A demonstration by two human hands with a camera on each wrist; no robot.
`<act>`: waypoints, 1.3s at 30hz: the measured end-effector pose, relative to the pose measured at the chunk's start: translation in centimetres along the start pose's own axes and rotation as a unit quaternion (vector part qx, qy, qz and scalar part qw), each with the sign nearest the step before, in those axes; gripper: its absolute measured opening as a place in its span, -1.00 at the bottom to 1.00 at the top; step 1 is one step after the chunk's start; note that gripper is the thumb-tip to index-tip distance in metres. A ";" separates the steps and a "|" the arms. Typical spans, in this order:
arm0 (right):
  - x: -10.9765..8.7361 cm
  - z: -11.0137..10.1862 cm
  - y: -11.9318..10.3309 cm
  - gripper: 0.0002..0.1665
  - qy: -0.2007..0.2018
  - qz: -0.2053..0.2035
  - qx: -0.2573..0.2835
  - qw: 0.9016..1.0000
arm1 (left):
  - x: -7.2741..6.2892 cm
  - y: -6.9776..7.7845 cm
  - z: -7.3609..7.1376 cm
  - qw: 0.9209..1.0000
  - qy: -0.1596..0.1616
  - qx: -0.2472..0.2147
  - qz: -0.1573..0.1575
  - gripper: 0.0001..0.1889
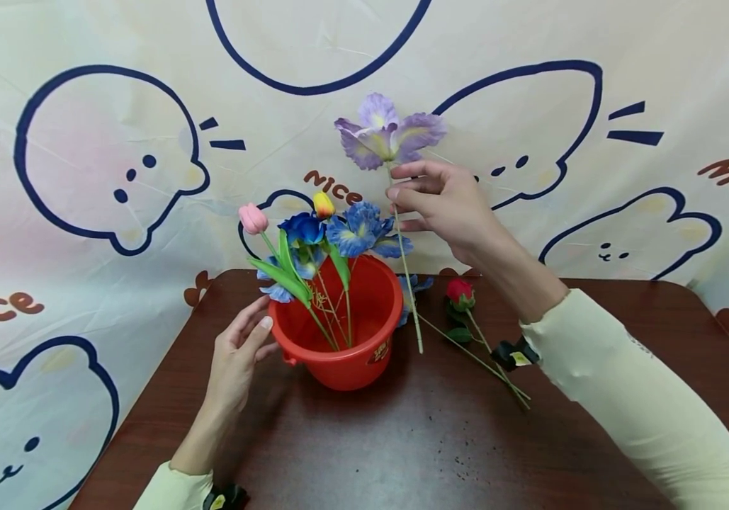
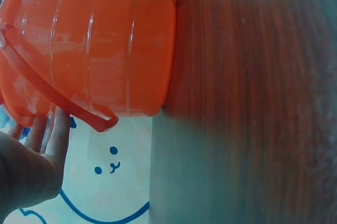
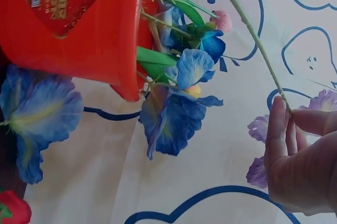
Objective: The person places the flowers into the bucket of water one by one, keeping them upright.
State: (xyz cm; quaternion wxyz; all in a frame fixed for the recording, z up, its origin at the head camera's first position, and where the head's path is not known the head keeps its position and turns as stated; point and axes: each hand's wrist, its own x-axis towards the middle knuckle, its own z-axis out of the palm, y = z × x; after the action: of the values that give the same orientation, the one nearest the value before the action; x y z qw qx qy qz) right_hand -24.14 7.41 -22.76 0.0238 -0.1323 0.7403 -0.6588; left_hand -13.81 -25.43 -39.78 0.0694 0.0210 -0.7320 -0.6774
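My right hand [image 1: 443, 205] pinches the stem of a purple iris [image 1: 390, 134] just below its bloom. The stem hangs down past the right side of a red bucket [image 1: 345, 372], its lower end beside the bucket. At the bucket's left side is my left hand [image 1: 239, 350], its fingers extended against the wall near the rim; in the left wrist view the fingertips [image 2: 62, 121] meet the bucket by its handle [image 2: 58, 95]. Inside the bucket stand a pink tulip [image 1: 253, 219], a yellow tulip [image 1: 323, 205], a dark blue flower [image 1: 302, 229] and blue irises [image 1: 356, 230].
Right of the bucket, a red rose [image 1: 460, 292] lies on the brown table [image 1: 313, 453]. A blue iris [image 3: 42, 118] lies beside the bucket too, partly hidden. Small dark specks [image 1: 462, 460] dot the table. A cartoon-printed cloth [image 1: 479, 35] hangs behind.
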 end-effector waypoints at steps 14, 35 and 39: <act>2.5 2.9 0.4 -0.63 -0.005 -0.010 0.034 0.999 | 0.1 0.0 0.0 1.000 0.000 -0.001 0.003 -0.46; 3.2 4.7 3.4 -0.62 0.010 -0.011 0.053 0.998 | 0.1 -0.2 0.1 1.000 -0.001 -0.013 0.025 -0.49; 2.9 4.6 4.4 -0.61 0.011 -0.001 0.053 0.999 | 0.0 -0.1 0.1 1.000 0.001 -0.011 0.021 -0.47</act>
State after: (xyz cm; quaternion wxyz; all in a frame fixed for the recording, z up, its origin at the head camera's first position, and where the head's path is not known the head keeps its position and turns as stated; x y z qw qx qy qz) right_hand -26.69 2.71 -27.26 0.0215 -0.1243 0.7043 -0.6986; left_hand -13.88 -25.33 -39.86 0.0846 0.0062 -0.7250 -0.6835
